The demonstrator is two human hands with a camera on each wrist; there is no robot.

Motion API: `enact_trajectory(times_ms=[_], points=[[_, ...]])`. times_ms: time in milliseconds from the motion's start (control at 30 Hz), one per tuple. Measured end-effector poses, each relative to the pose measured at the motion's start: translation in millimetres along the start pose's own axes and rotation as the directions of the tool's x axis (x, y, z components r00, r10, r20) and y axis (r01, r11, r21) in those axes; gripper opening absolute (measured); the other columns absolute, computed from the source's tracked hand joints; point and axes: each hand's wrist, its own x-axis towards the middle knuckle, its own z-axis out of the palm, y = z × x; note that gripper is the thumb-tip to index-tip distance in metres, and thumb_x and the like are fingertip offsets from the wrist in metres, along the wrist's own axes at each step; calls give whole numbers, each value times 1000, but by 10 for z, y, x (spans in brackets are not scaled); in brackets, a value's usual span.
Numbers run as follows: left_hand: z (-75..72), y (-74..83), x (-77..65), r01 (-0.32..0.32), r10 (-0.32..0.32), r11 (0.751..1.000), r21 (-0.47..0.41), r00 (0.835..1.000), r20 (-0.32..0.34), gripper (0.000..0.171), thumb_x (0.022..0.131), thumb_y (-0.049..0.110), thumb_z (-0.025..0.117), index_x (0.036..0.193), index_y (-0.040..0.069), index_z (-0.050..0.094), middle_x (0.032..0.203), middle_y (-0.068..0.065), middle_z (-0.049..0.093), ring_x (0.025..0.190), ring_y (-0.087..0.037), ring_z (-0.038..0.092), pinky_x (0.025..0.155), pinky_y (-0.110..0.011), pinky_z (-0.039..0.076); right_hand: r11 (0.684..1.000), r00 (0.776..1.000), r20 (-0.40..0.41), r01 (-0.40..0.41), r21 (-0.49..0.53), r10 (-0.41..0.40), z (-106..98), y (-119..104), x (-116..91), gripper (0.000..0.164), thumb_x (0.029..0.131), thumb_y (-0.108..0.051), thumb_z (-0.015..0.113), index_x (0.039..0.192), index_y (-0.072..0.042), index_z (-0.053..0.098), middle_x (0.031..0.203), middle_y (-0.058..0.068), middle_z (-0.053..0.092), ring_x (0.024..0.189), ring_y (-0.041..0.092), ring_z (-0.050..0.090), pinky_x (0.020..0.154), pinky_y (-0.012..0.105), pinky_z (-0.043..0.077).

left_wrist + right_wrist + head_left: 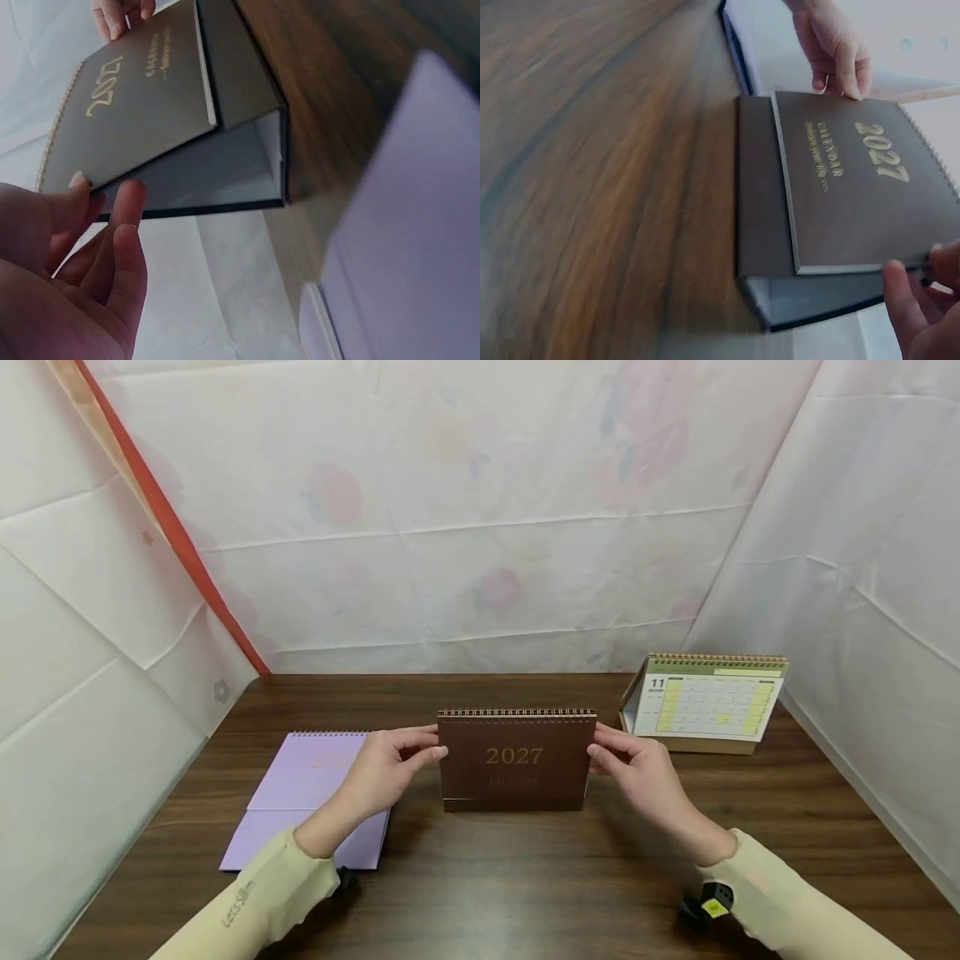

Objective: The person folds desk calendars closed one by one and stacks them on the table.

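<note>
A dark brown spiral-bound desk calendar (513, 777) with gold "2027" on its cover stands as a tent on the table, in the middle of the head view. My left hand (388, 770) holds its left side edge, thumb on the front cover and fingers around behind. On the opposite side edge, my right hand (643, 777) pinches it the same way. From the left wrist, the calendar (142, 97) shows its hollow grey inside between cover and stand. The right wrist view has the calendar (847, 180) with both hands at its two ends.
Left of the brown calendar lies a lilac spiral-bound calendar (315, 777), partly behind my left forearm. A green and white desk calendar (708, 706) showing 11 stands at the back right. White patterned cloth (450, 527) hangs behind the wooden table (510, 893).
</note>
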Motion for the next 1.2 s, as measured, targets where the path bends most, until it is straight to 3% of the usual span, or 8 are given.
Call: enact_trajectory(times_ms=[200,367,533,700,867,967,1067,1200], points=[[-7,-79,-19,-15,2,996,90,990,141,7,88,23,79,91,17,76,134,-11,62,85,-11,68,69,-28,54,961,996,49,81,-264,-71,-61,133,-10,20,89,-13,76,107,-3,77,134,18,60,120,29,60,83,16,50],[7,-139,-13,-59,25,988,142,973,230,10,87,23,79,82,21,71,138,-17,58,81,-8,67,68,-28,52,923,980,189,130,-363,-64,-109,271,-4,10,86,-15,80,96,-15,80,138,19,57,130,34,51,88,26,51],[35,-158,-15,-65,26,985,157,971,238,12,85,22,81,79,22,71,139,-17,57,84,-14,69,62,-26,50,896,957,283,182,-405,-67,-123,354,10,9,85,-14,80,86,-23,78,139,23,54,134,37,46,82,34,53],[57,-157,-32,-91,38,976,200,967,253,15,83,22,82,73,25,71,137,-17,58,116,-26,63,63,-27,48,904,955,288,182,-387,-69,-112,353,19,11,85,-14,80,81,-23,76,135,26,57,134,39,46,75,30,53],[48,-120,-43,-88,44,976,198,975,216,15,83,20,82,73,24,71,135,-16,60,119,-29,61,70,-30,49,919,962,268,149,-364,-50,-108,279,26,13,85,-12,80,80,-23,76,137,24,56,134,36,46,64,26,50],[19,-81,-45,-59,25,982,182,983,184,14,84,21,82,76,22,71,135,-15,60,86,-19,70,63,-29,48,931,969,243,130,-341,-46,-116,212,38,8,84,-12,81,82,-19,77,137,22,56,131,34,50,62,25,49],[-13,-38,-33,-31,4,986,165,987,159,11,85,22,81,79,20,72,133,-13,62,63,-8,59,60,-28,47,932,973,227,121,-342,-43,-133,140,55,4,85,-13,81,87,-15,78,135,19,59,128,32,54,69,25,50],[-45,6,-25,13,-26,995,100,990,139,9,86,20,80,92,14,76,127,-12,66,65,-10,59,61,-29,51,935,979,205,78,-347,-6,-146,70,53,11,86,-15,80,96,-12,79,132,19,61,124,31,58,80,26,53]])
